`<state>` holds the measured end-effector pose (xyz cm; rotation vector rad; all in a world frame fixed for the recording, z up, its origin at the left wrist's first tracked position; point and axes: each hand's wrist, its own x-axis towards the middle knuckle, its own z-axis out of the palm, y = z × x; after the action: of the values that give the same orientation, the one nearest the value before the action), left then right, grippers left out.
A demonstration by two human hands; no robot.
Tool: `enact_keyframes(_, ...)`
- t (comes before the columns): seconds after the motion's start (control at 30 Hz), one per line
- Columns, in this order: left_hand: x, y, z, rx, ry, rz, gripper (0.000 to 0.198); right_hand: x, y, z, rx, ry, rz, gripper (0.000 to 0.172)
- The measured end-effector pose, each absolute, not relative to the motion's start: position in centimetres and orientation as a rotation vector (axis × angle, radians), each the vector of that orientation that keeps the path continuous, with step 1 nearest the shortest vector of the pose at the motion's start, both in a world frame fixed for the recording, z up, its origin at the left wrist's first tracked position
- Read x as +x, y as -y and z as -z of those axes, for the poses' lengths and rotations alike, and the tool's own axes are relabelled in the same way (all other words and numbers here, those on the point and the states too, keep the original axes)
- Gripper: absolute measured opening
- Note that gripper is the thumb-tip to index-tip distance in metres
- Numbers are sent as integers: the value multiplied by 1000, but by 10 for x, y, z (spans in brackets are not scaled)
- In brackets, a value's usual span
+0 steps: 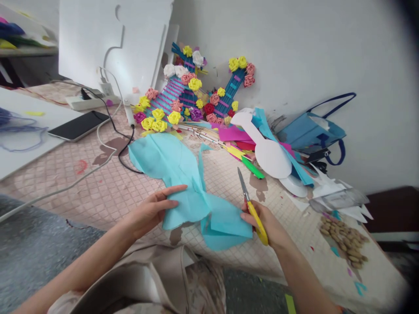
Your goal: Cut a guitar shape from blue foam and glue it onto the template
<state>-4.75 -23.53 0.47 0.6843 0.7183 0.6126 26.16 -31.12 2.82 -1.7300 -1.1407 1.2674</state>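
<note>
Left hand [156, 211], loosely open, rests on the turquoise paper [178, 163]; right hand [269, 223] grips yellow-handled scissors [257, 220] at its edge.

I see one left hand [161, 208] and one right hand [262, 220], so that makes two. There is one pair of scissors [255, 216]. On the left there is one black phone [78, 125] and one white power strip [77, 103]. Far on the right there is one blue bag [303, 130]. I count three white flowers [198, 58] and more than ten yellow flowers [195, 84]. The nuts [345, 240] near on the right are too many to count. I can't tell how many sheets the blue paper [176, 161] has.
</note>
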Motion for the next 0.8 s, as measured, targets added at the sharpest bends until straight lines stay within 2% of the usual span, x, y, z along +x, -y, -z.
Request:
enact_keyframes(0.1,-48,236,-6,846,-805,-690,49,270,310,-29,-1764,1230,-1262,43)
enact_keyframes(0.3,-48,239,-5,1211,-960,-755,48,278,272,-47,-1846,1387,-855,39)
enact_keyframes(0.53,-51,245,6,1519,-996,-775,44,214,209,-52,-1626,1577,-1152,32)
enact_keyframes(0.7,-60,242,4,1606,-999,-792,40,183,195,-39,-1689,1706,-1088,35)
enact_keyframes(0.8,-67,235,0,1607,-1013,-802,41,179,193,-34,-1640,1672,-1165,37)
